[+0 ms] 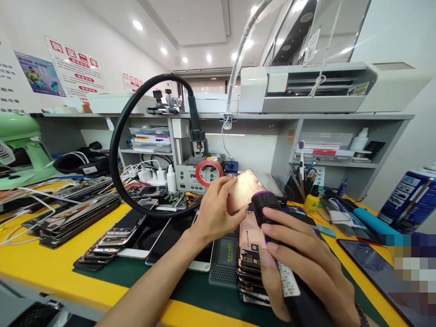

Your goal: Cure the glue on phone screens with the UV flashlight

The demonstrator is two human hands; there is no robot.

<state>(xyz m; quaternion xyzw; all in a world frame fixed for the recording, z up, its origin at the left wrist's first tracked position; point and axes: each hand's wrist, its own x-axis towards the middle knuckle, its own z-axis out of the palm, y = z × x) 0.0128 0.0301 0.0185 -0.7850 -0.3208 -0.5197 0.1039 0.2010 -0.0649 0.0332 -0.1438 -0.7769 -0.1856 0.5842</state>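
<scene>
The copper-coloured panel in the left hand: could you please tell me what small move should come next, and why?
Probably turn the purple-rimmed head of the black tool squarely onto the copper-coloured panel. The left hand holds the panel raised and tilted; the right hand grips the tool, its head beside the panel's lower edge.

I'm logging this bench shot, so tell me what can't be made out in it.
Head view throughout.
Black tool: lower end covered by the right hand, cut by the bottom edge.
Tool label: print too small to read.
Copper panel: left edge behind the left hand.
Lower right corner of the picture: masked by a pixel block.
</scene>
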